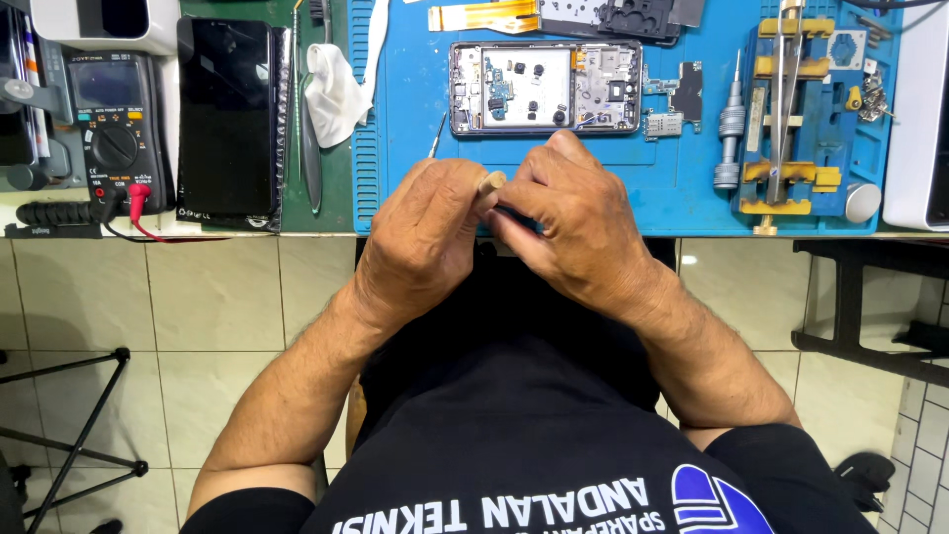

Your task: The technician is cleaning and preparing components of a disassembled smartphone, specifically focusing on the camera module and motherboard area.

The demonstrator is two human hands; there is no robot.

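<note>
My left hand (427, 229) and my right hand (571, 220) are closed together at the near edge of the blue work mat (415, 129). A thin tool with a metal tip (436, 136) pokes out above the left hand, and a small tan tip (491, 182) shows between the two hands. A dark part (516, 215) is pinched in the right fingers; most of it is hidden. Just beyond the hands lies an opened phone frame (546, 87) with its boards and camera parts exposed.
A black phone screen (225, 114) and a multimeter (114, 124) with a red plug lie at the left. A white cloth (334, 89) and tweezers (309, 148) sit beside them. A screwdriver (730, 133) and a blue holder jig (806, 109) stand at the right. Tiled floor lies below.
</note>
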